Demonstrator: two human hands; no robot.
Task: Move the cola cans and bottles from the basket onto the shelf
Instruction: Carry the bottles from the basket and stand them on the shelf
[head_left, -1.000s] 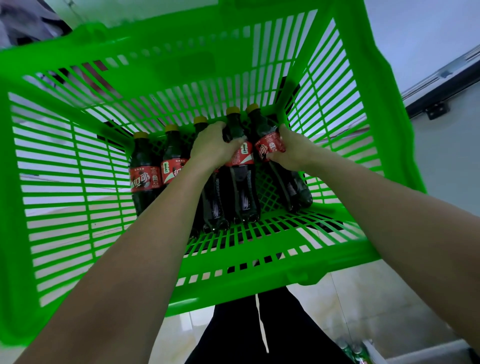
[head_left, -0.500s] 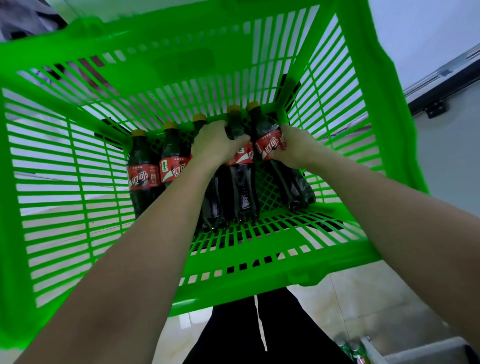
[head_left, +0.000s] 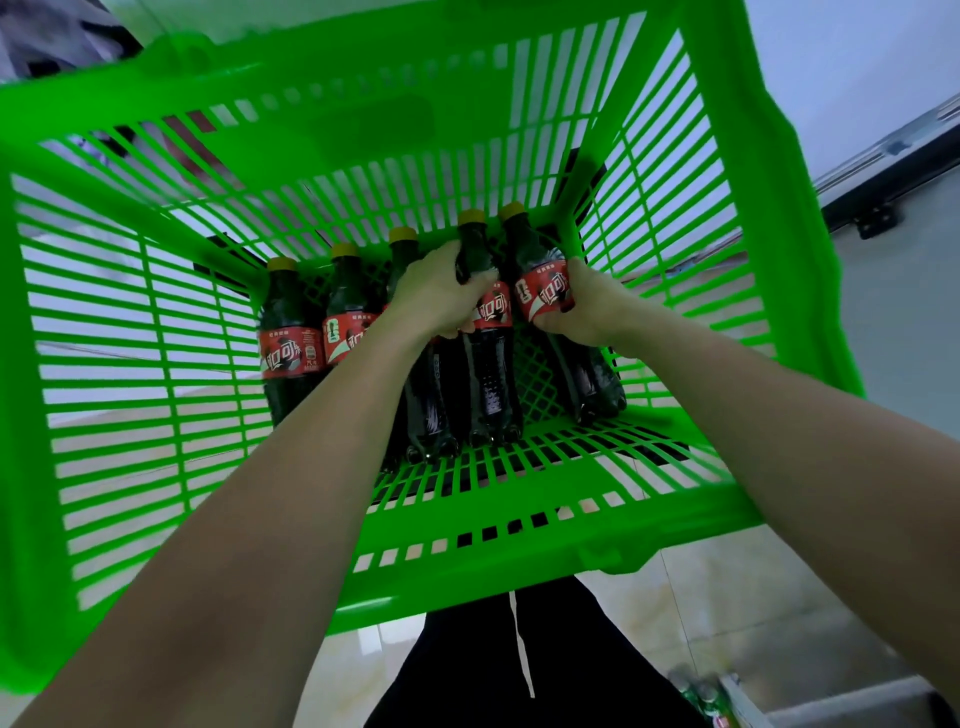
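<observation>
Basket: 5 bottles lying at frame centre, none shelved yet; no cans visible. Left hand is curling around 2 middle bottles; right hand is gripping the rightmost bottle. Shelf is not showing.

— Where are the arms?

— Both bare forearms reach forward and down from the lower corners of the view, converging toward the middle.

— And the left hand?

— Back of the hand faces the camera, fingers curled over the shoulder of a cola bottle, thumb side toward the right; the grip sits just above the red label.

— The right hand?

— Its fingers wrap the neighbouring cola bottle on the right around the label, thumb on the near side. The two hands are just beside each other, wrists level.
</observation>
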